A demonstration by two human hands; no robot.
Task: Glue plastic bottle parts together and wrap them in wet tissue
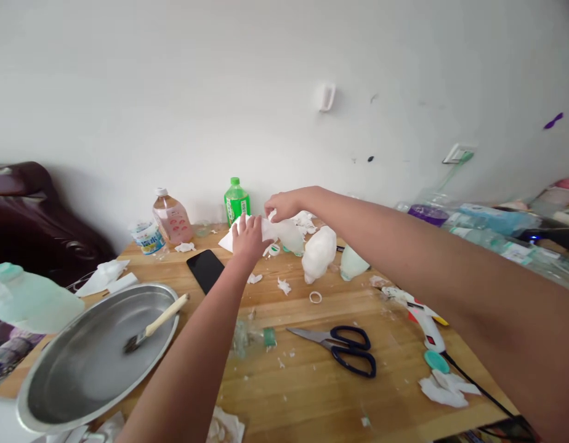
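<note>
My left hand (pixel 248 237) rests on a white tissue stack (pixel 226 240) at the back of the wooden table, its fingers spread. Just right of it, my right hand (pixel 282 206) has its fingers pinched on a bit of white tissue (pixel 272 215). Below my right hand lies a pale, frosted bottle piece (pixel 290 237). A lumpy white form (pixel 319 253) stands to the right, beside another pale green bottle piece (pixel 353 263). Crumpled tissue (pixel 305 221) lies behind them.
A metal basin (pixel 104 351) with a brush (pixel 157 323) fills the left. Scissors (pixel 342 346), a clear bottle (pixel 250 338) and a phone (pixel 205 269) lie nearer. A glue gun (pixel 425 323) with a cord is right. Pink (pixel 172 218) and green (pixel 237 202) bottles stand by the wall.
</note>
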